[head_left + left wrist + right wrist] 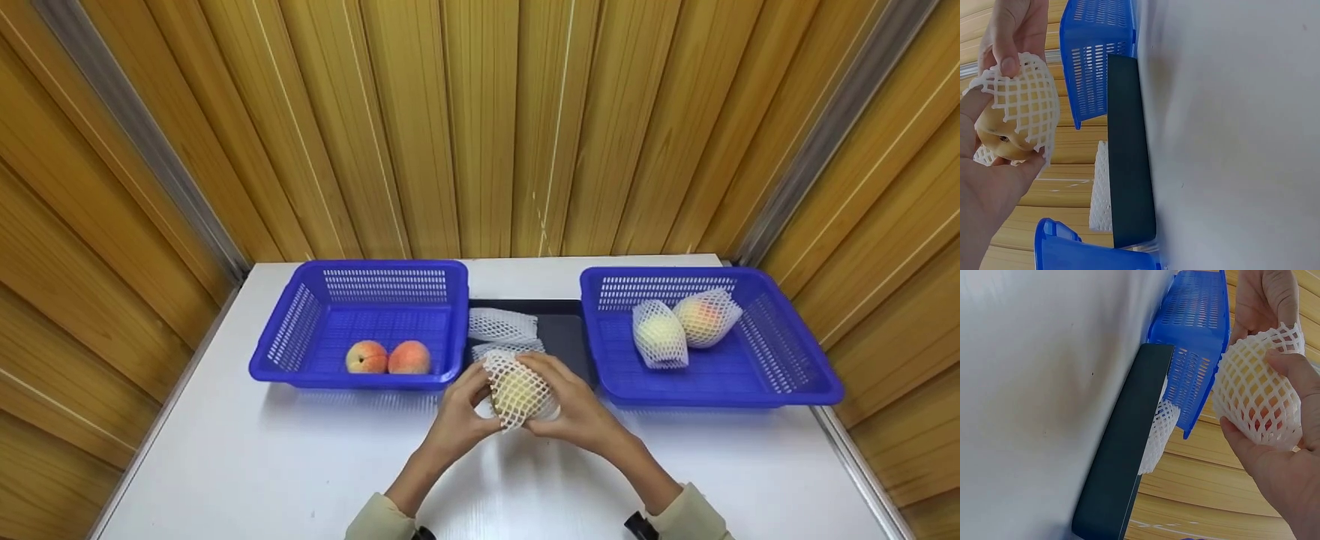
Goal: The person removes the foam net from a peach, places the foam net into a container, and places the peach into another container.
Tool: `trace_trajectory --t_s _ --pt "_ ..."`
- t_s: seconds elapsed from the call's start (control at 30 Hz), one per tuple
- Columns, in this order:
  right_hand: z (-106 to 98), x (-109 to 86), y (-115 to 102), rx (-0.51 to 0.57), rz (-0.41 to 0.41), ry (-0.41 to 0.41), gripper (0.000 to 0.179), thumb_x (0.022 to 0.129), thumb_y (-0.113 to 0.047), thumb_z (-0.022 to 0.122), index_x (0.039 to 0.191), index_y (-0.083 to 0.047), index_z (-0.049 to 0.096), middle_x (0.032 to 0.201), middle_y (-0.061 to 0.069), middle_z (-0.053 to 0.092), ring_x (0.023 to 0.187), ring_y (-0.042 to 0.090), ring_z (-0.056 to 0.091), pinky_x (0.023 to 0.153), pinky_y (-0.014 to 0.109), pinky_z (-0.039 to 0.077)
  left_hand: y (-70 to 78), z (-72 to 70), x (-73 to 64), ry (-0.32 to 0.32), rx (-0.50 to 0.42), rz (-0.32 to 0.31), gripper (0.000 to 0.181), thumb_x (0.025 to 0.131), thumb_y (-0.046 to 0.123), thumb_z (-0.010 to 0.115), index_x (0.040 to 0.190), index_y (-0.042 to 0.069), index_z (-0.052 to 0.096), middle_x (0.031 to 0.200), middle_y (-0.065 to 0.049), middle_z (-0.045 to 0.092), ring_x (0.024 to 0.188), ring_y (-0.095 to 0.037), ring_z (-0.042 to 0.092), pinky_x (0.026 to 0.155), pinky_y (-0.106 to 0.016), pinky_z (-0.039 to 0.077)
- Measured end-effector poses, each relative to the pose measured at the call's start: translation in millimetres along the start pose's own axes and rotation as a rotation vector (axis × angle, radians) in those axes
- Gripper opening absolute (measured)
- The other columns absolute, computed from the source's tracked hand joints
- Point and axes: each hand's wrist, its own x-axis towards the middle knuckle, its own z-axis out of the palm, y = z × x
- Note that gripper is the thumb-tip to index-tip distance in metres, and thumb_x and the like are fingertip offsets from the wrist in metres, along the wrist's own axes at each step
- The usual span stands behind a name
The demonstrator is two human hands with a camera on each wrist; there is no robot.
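Between my two hands, above the table and in front of the black tray, is a peach (998, 130) in a white foam net (521, 391). My left hand (459, 417) grips it from the left, with the thumb low and fingers at the net's edge. From the other side my right hand (576, 411) holds the netted fruit, its thumb and fingers curled round it. In the left wrist view the peach's stem end shows bare at the net's opening. The right wrist view shows the net stretched over the fruit's reddish side.
A blue basket (352, 380) on the left holds two bare peaches (409, 358). Another blue basket (720, 400) on the right holds two netted peaches (660, 334). Flat foam nets (502, 325) lie in the black tray (566, 330) between them. Wooden-panelled walls (480, 135) enclose the white table (300, 465).
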Motion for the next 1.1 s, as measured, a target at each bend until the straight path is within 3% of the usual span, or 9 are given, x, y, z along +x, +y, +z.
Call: trace_trajectory --t_s 0.1,0.3,0.57,0.77,0.9,1.1 --pt "0 -0.5 0 -0.014 -0.022 0.009 0.092 0.067 -0.008 0.09 0.149 -0.019 0.05 0.149 0.003 0.051 0.135 0.029 0.051 0.105 0.046 0.05 0.9 -0.2 -0.4 0.002 0.016 -0.019 0.068 0.071 -0.008 0.087 0.134 -0.002 0.06 0.142 -0.019 0.05 0.128 -0.026 0.055 0.106 -0.032 0.048" --pt "-3 0.5 -1 -0.018 -0.059 0.016 0.09 0.068 -0.008 0.092 0.148 -0.016 0.051 0.148 0.004 0.052 0.134 0.032 0.052 0.106 0.043 0.049 2.2 -1.2 0.0 0.01 0.013 0.009 0.066 0.074 -0.001 0.088 0.134 0.001 0.061 0.138 -0.015 0.053 0.127 -0.024 0.055 0.106 -0.034 0.049" --pt "-5 0.4 0 -0.019 -0.076 -0.005 0.087 0.069 -0.01 0.093 0.147 -0.014 0.053 0.149 0.003 0.053 0.136 0.032 0.051 0.109 0.04 0.046 1.8 -0.2 -3.2 0.038 0.011 0.015 0.069 0.07 -0.012 0.085 0.133 -0.004 0.058 0.137 -0.02 0.052 0.126 -0.021 0.055 0.105 -0.041 0.049" --pt "-6 1.3 1 -0.02 -0.114 0.014 0.084 0.07 -0.009 0.093 0.145 -0.013 0.056 0.145 0.005 0.056 0.133 0.033 0.054 0.107 0.037 0.049 23.3 -4.3 -2.3 0.043 0.018 0.076 0.064 0.069 -0.018 0.083 0.128 -0.01 0.059 0.132 -0.026 0.053 0.124 -0.017 0.056 0.103 -0.044 0.051" --pt "-7 3.1 0 -0.025 -0.107 0.018 0.081 0.071 -0.011 0.093 0.143 -0.014 0.058 0.143 0.004 0.058 0.132 0.032 0.055 0.106 0.038 0.049 32.3 -7.9 -2.5 0.047 0.005 0.066 0.064 0.069 -0.017 0.083 0.128 -0.01 0.059 0.134 -0.026 0.052 0.125 -0.017 0.055 0.104 -0.041 0.05" --pt "-7 2.4 1 -0.03 -0.123 0.032 0.075 0.07 -0.013 0.093 0.138 -0.014 0.063 0.135 0.004 0.063 0.125 0.031 0.06 0.103 0.036 0.052 15.4 -9.5 -7.4 0.045 0.031 0.007 0.067 0.068 -0.016 0.084 0.13 -0.008 0.06 0.138 -0.026 0.05 0.129 -0.021 0.053 0.107 -0.039 0.047"
